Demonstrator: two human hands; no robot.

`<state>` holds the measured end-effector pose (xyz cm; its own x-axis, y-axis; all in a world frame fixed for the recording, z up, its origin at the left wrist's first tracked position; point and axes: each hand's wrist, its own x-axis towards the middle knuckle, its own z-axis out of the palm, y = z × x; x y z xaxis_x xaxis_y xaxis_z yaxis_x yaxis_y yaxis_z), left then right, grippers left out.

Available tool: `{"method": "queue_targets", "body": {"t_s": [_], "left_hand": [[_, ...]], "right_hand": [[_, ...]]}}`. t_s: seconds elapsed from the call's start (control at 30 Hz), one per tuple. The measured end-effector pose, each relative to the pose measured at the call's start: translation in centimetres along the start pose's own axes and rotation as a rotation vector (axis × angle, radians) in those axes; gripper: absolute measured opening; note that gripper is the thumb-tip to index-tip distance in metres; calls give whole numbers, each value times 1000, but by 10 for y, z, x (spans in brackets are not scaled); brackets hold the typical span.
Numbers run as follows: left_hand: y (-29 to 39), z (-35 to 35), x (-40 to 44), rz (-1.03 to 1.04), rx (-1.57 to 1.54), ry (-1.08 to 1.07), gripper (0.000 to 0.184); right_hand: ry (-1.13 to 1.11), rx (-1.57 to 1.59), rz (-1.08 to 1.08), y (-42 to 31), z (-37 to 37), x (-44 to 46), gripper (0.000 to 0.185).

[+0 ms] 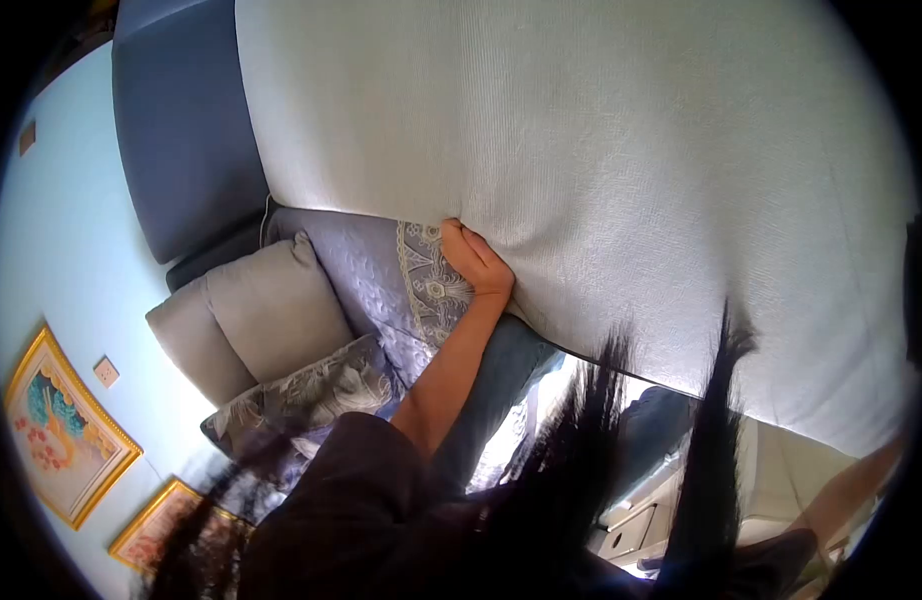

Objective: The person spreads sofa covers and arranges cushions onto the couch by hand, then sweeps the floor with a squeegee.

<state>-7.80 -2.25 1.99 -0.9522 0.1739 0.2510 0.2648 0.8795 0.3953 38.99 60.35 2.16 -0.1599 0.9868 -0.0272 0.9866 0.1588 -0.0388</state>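
A large cream textured fabric cover (621,150) spreads across the upper part of the view, and I cannot tell what lies beneath it. My left hand (479,262) is closed at its lower edge, where the cloth dents and creases around it; the fingertips are partly hidden. Just beside this hand is a grey seat cover (436,285) with a lace border. My right forearm (851,490) reaches up toward the cover's lower right edge. The right hand itself is not visible, lost at the dark rim of the view.
Blue-grey padded back (186,130) adjoins the cover at upper left. A grey-beige cushion (256,315) and a patterned cushion (316,390) rest on the seat. Gold-framed pictures (71,430) and a wall socket (106,372) are on the wall. Dark hair (716,440) hangs across the lower view.
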Motion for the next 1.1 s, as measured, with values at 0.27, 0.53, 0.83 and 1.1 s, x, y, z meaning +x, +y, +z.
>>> {"method": "queue_targets", "body": {"t_s": [0.27,0.53,0.83,1.1], "left_hand": [[-2,-40,-12,-164,-36,-187,18],[-84,-228,-159,-56,270,-1384,29],[21,-393,-332,-665,-296,-736,14],[-23,-423,-390,-608,-539,-835,20]], "right_hand": [[-53,-359,-442,-48,8,-98,38],[-921,551,-780,-174,-133,-420,60],[-1244,564,-994,-104,-278,-514,29],[-774,-89,-658,10,-305,-432,68]]}}
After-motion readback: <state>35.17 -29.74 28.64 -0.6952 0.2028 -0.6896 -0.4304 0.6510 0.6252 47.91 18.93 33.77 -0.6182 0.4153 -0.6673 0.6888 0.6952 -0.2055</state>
